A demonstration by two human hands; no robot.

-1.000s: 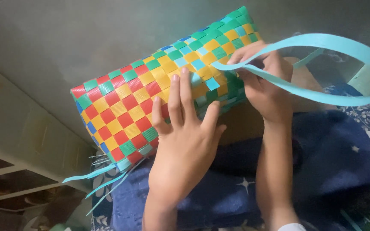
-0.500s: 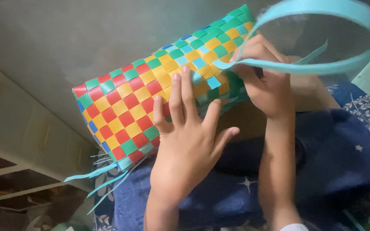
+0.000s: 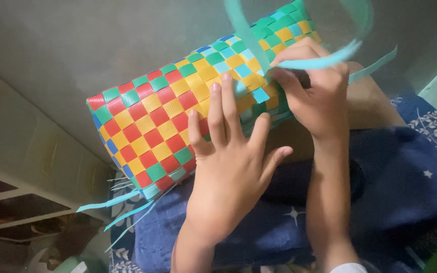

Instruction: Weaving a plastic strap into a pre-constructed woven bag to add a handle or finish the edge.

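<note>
left hand (image 3: 228,172): bare, no glove, no ring or band to be seen; five fingers in view with short, plain, unpainted nails.
left forearm (image 3: 193,247): bare down to the bottom edge of the view; no sleeve, watch or bracelet shows.
right hand (image 3: 314,91): bare, no glove or ring; knuckles and the back of the hand in view, the fingertips partly hidden.
right forearm (image 3: 330,202): bare along its length, nothing worn at the wrist.
sleeve (image 3: 351,268): a small white edge of cloth at the bottom edge, just below the right forearm.
</note>
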